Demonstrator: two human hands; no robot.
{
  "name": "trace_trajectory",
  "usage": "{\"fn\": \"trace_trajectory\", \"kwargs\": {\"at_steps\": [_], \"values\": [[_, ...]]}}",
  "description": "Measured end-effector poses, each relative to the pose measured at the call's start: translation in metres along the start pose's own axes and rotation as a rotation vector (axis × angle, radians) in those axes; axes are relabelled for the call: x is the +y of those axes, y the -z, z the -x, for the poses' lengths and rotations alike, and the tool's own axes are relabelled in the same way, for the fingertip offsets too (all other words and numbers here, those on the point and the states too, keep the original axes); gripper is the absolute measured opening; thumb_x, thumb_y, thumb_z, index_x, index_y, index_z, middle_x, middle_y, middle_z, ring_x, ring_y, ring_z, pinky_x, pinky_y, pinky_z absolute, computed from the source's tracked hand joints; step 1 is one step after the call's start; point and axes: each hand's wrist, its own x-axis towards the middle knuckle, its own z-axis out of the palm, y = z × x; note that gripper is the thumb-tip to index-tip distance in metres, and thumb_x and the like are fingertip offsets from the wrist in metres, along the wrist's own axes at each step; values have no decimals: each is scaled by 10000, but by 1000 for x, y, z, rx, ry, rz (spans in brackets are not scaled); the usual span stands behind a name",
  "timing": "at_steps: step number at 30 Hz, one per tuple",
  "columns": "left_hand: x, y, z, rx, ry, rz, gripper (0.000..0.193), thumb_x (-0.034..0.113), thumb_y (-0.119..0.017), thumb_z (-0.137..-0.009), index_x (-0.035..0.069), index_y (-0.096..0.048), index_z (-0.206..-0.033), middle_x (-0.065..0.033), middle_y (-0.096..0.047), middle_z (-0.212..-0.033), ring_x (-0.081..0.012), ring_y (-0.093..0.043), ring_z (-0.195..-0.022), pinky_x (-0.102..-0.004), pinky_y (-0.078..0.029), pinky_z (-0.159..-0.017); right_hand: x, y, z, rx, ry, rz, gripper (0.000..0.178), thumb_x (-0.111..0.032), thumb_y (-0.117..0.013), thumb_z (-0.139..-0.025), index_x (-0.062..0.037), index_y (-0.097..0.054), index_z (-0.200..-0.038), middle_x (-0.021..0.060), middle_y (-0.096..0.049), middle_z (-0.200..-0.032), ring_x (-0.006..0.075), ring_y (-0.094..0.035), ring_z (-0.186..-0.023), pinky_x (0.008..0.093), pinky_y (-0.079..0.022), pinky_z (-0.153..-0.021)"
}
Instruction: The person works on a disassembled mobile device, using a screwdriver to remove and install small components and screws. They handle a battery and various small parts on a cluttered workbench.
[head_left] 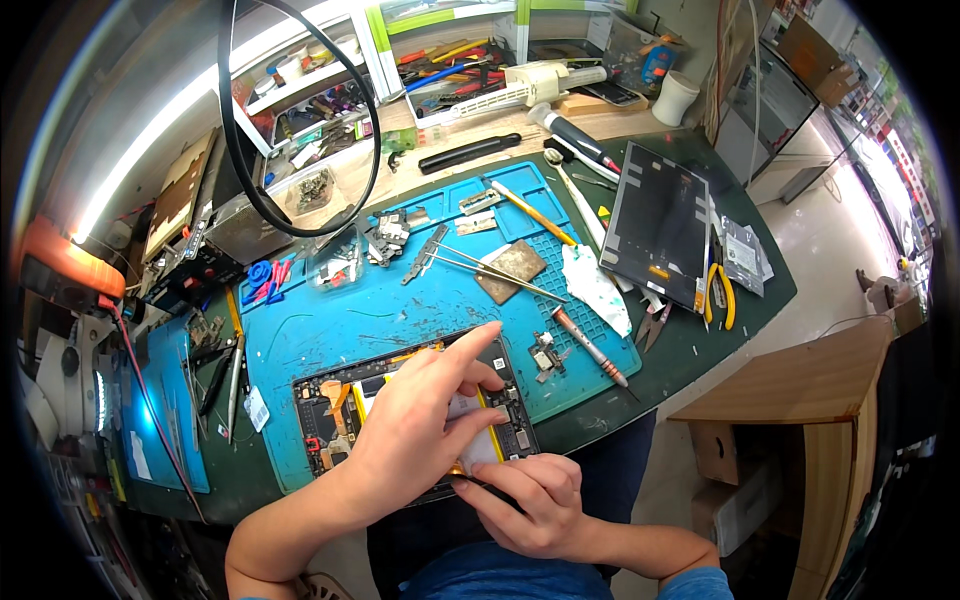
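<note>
An opened tablet (512, 408) lies at the near edge of the blue work mat, its inner boards showing. A pale battery with yellow edges (484, 448) fills its middle, partly hidden under my hands. My left hand (420, 420) reaches across the battery, fingers apart, the index finger stretched toward the far right edge and the thumb near the battery's right side. At the tablet's near edge, my right hand (530, 500) is closed, its fingertips gripping the rim beside the battery's lower corner. An orange-brown flex cable (340, 405) runs left of the battery.
Beyond the tablet are tweezers (500, 270), a metal plate (512, 272) and small metal parts (388, 238). To the right lie a screwdriver (590, 345), a dark screen panel (655, 225) and yellow-handled pliers (720, 295). A black cable loop (228, 130) hangs at upper left.
</note>
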Motion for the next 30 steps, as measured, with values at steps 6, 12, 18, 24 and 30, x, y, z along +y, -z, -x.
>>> {"fn": "trace_trajectory", "kwargs": {"at_steps": [6,12,18,24,30], "values": [[0,1,-1,0,-4,16,860,29,-907,-812,82,-536,-1587,-42,-781,-1106,-198,-661,-914,-334,-564,-824,3,11,-2,26,-64,-23,341,-188,-818,-871,-175,-819,-1212,-27,-707,-1291,166,-598,-1151,376,-497,-998],[0,0,-3,-2,-20,-6,834,21,-895,-818,82,-553,-1576,-46,-783,-1109,-201,-664,-917,-339,-565,-827,15,22,-20,-79,-149,143,413,-436,-712,-1044,-65,-801,-1203,97,-669,-1251,310,-570,-1106,462,-480,-960],[0,5,-3,-38,58,94,807,5,-871,-844,83,-549,-1580,-51,-788,-1126,-195,-686,-933,-336,-584,-841,23,25,-24,-100,-102,174,497,-486,-699,-1040,-44,-793,-1247,94,-688,-1208,295,-591,-1068,459,-487,-954],[0,6,-4,-52,69,100,806,15,-861,-868,86,-526,-1597,-59,-789,-1136,-187,-694,-932,-331,-592,-845,24,27,-26,-122,-69,209,471,-471,-714,-1029,-56,-803,-1233,67,-680,-1197,277,-591,-1079,450,-501,-965],[2,5,-3,-39,77,98,796,1,-844,-875,65,-517,-1597,-63,-788,-1134,-186,-696,-934,-326,-593,-849,28,28,-26,-140,-28,260,502,-513,-678,-1046,-64,-811,-1227,64,-666,-1165,278,-584,-1065,460,-503,-969]]}}
